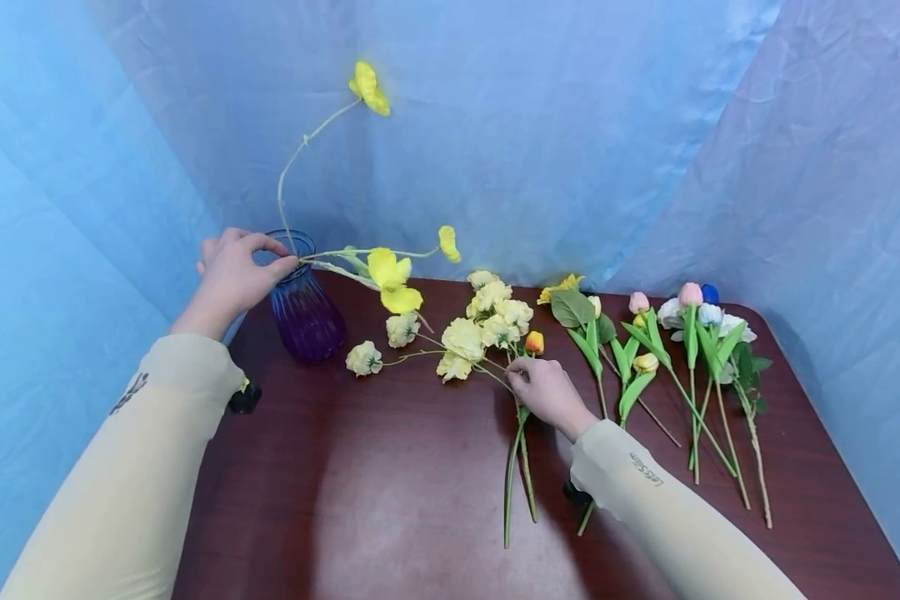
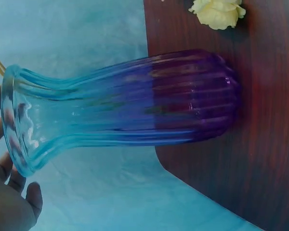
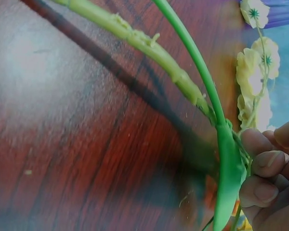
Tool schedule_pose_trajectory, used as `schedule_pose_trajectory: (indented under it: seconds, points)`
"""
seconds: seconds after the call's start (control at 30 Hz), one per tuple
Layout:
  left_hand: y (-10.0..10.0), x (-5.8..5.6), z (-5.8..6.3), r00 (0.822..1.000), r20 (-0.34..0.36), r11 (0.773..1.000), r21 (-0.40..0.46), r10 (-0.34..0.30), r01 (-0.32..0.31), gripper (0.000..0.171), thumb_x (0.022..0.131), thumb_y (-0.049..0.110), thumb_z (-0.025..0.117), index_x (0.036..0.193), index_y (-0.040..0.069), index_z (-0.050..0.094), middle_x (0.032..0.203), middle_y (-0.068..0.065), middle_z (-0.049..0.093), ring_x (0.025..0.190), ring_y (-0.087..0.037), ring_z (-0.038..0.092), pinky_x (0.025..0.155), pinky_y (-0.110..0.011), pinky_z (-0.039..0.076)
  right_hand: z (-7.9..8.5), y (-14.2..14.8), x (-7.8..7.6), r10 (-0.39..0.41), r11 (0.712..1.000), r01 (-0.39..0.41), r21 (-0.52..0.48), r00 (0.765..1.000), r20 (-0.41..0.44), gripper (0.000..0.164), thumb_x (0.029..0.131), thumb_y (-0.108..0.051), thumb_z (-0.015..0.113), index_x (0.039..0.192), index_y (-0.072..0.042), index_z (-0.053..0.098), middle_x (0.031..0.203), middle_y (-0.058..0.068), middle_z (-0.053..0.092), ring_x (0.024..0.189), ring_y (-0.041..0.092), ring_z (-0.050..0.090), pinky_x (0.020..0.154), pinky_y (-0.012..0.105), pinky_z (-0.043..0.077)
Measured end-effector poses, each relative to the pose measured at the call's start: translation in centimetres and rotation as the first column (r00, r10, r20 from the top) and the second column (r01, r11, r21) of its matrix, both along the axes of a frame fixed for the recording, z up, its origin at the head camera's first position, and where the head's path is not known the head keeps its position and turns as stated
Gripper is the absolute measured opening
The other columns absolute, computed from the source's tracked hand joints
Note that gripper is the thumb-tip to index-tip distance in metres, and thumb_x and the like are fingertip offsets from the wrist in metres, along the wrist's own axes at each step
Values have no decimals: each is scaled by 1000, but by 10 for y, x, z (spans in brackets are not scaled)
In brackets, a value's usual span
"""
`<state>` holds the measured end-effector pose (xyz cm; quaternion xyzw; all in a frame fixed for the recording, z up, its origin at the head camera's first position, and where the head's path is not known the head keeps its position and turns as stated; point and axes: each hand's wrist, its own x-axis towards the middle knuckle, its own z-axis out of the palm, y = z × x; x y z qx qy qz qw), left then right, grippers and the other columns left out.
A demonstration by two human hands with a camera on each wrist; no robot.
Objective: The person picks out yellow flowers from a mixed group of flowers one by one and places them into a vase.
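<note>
Blue cloth (image 1: 457,142) wraps the scene, and at its foot sits a dark reddish table (image 1: 390,483) with all the action around one vase (image 1: 307,321), blue at the neck, purple at the base, standing upright! Right at its mouth, the left hand (image 1: 236,271) pinches the stem of the yellow flowers (image 1: 395,283) between thumb and fingers; how deep that stem reaches is hard to tell. One bloom arches high above the vase, two more lean out to its right. Over to the right of the vase, the right hand (image 1: 547,390) has its fingers curled on a thin stem of the cream flowers (image 1: 487,325), whose heads spread back toward the vase, with an orange tulip (image 1: 535,342) just beyond that hand. Further right of the vase come a sunflower (image 1: 562,287), pink tulips (image 1: 690,293), a blue tulip (image 1: 709,293) and, farthest out, white flowers (image 1: 735,327).
</note>
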<state>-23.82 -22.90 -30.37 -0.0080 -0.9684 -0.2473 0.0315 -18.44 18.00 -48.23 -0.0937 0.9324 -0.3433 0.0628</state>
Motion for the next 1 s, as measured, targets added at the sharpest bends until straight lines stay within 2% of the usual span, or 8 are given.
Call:
schedule_pose_trajectory:
  seconds: [0.2, 0.3, 0.4, 0.53, 0.6, 0.7, 0.83, 1.0]
  points:
    - [-7, 12, -4, 996, -83, 998, 58, 44, -39, 38, 98, 36, 51, 120, 6, 60, 140, -26, 29, 126, -49, 12, 99, -66, 16, 5, 14, 3, -17, 1000, 17, 1, 1000, -22, 22, 98, -17, 54, 113, -7, 67, 69, 4, 62, 47, 16, 45, 53, 34, 42]
    - [-9, 21, -8, 985, -141, 988, 132, 101, -83, 39, 97, 33, 51, 125, 6, 57, 140, -24, 28, 126, -44, 11, 98, -63, 20, 7, 23, 4, -20, 1000, 19, -8, 998, -55, 23, 98, -16, 54, 114, -5, 66, 78, 7, 66, 52, 15, 49, 58, 36, 45]
    - [-9, 34, -17, 959, -224, 971, 203, 172, -127, 40, 95, 29, 54, 128, 6, 53, 137, -22, 29, 124, -38, 14, 98, -58, 24, 7, 34, 4, -31, 999, 29, -23, 997, -65, 22, 98, -16, 54, 113, -4, 65, 81, 8, 69, 58, 15, 57, 62, 37, 48]
    - [-5, 55, -42, 913, -340, 959, 241, 225, -146, 35, 90, 19, 60, 119, 1, 51, 122, -21, 36, 113, -36, 26, 93, -50, 27, 4, 50, 5, -51, 999, 50, -21, 997, -54, 21, 99, -16, 53, 113, -5, 65, 73, 9, 68, 59, 16, 60, 62, 39, 49]
    - [-1, 65, -58, 913, -353, 964, 232, 206, -128, 32, 89, 16, 61, 114, -1, 50, 117, -22, 39, 109, -38, 29, 91, -51, 28, 3, 59, 6, -53, 999, 53, 0, 996, -73, 21, 98, -16, 53, 112, -5, 65, 77, 8, 68, 60, 16, 59, 61, 39, 48]
    - [7, 76, -81, 938, -328, 981, 189, 112, -51, 28, 88, 12, 62, 110, -2, 53, 110, -23, 45, 106, -41, 35, 89, -54, 28, 1, 71, 8, -46, 998, 51, 45, 993, -108, 20, 98, -17, 54, 111, -6, 66, 81, 8, 68, 62, 16, 57, 62, 40, 48]
    - [22, 85, -105, 971, -238, 992, 113, -30, 59, 24, 90, 12, 63, 109, 0, 59, 104, -20, 53, 101, -41, 44, 89, -56, 34, -1, 84, 13, -32, 993, 47, 112, 991, -132, 20, 97, -19, 56, 109, -7, 67, 87, 8, 68, 62, 16, 55, 60, 40, 48]
    - [46, 90, -125, 985, -127, 991, 51, -118, 126, 21, 91, 16, 63, 108, 5, 62, 97, -12, 59, 93, -33, 52, 82, -51, 45, -6, 92, 19, -11, 980, 31, 196, 995, -102, 20, 97, -23, 57, 108, -8, 66, 79, 3, 66, 56, 13, 52, 55, 36, 47]
